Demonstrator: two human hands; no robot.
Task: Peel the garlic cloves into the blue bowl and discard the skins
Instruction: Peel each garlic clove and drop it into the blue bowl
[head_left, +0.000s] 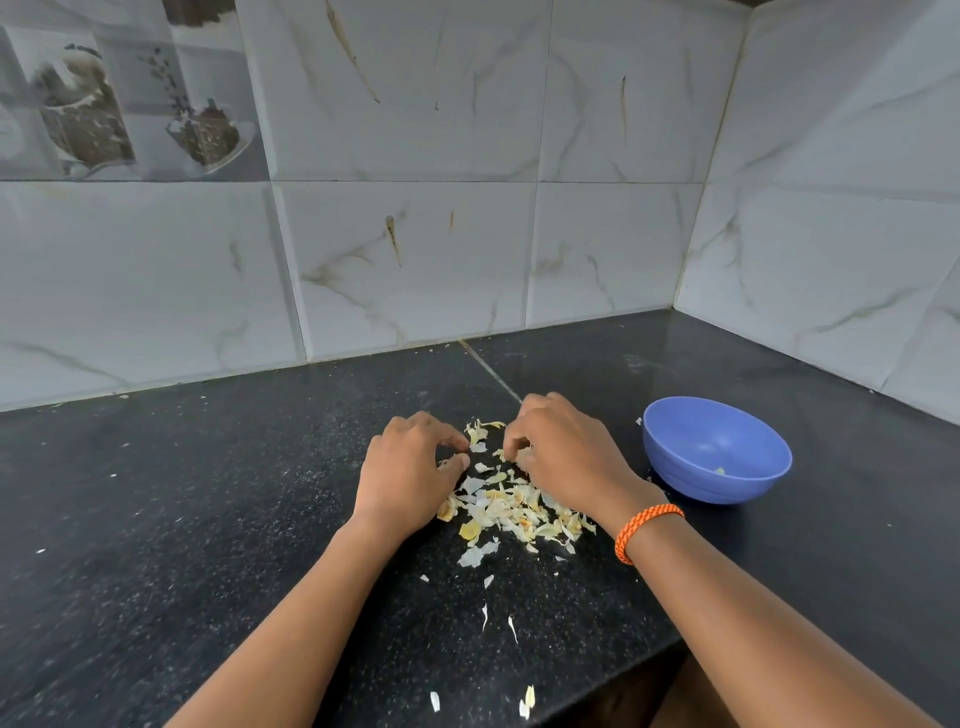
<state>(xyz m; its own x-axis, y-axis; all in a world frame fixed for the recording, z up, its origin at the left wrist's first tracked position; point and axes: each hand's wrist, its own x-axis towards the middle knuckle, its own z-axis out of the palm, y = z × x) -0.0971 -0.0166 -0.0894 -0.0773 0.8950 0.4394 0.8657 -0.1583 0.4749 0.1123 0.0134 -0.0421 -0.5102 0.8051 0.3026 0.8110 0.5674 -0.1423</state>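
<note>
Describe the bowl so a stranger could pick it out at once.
On the black counter, look toward the tiled corner on the right. The bowl sits just right of the right hand, beyond the garlic skins. It is the only blue thing there: round, plastic-looking and nearly empty.
</note>
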